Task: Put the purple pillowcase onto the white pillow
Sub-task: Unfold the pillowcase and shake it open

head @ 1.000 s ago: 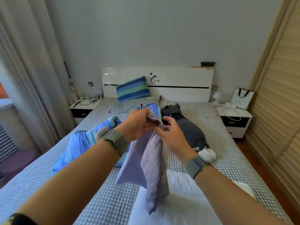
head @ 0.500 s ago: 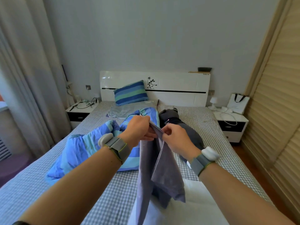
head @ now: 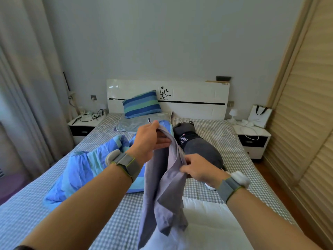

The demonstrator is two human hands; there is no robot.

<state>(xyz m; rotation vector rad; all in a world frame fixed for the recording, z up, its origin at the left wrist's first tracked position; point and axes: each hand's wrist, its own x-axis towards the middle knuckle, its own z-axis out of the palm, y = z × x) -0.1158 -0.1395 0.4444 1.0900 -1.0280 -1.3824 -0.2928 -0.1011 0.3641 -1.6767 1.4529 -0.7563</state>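
The purple pillowcase is being held up above the near end of the bed, hanging in long loose folds, its lower end trailing down onto the white pillow that is lying flat at the foot of the mattress. The cloth is being seen as thin, limp and creased, a dull lilac-grey, doubled over on itself so that no open mouth is being shown. Its top edge is being pinched by the left hand, thumb and curled fingers closed on the hem, while a lower stretch of the edge is being gripped by the right hand, fingers folded round the fabric. The step in hand is being judged as the search for the opening: the hem is being worked along between the two hands. The next move is being judged to call for the two layers to be parted, the mouth to be spread wide, and a pillow corner to be fed in. The pillow itself is being left bare and uncovered. Farther out, a blue striped quilt is lying bunched on the left, a dark stuffed toy on the right, and a striped pillow is leaning against the headboard
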